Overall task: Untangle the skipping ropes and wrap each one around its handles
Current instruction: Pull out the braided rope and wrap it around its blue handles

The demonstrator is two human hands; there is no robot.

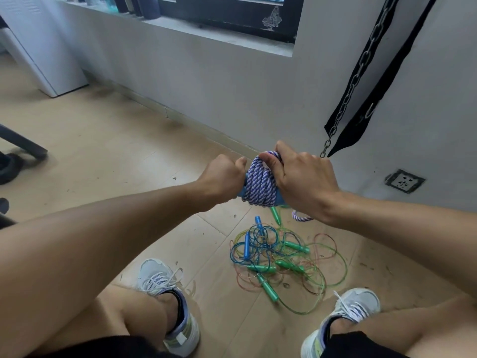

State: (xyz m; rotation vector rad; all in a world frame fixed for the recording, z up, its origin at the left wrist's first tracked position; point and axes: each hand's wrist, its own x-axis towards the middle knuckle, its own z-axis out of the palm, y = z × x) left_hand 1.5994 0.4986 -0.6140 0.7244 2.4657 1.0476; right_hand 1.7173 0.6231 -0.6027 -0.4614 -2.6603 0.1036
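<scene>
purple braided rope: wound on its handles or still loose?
Mostly wound. The purple rope coils in layers around blue handles held by both hands; a short tail hangs loose below the right hand.

A chain (357, 76) and two black straps (382, 83) are hanging down the grey wall (206, 81). A socket (404, 181) is sitting low on that wall. A white cabinet (44, 55) is standing on the floor (103, 151) at left. What may be bottles (144, 5) are lining the windowsill (219, 34).
</scene>
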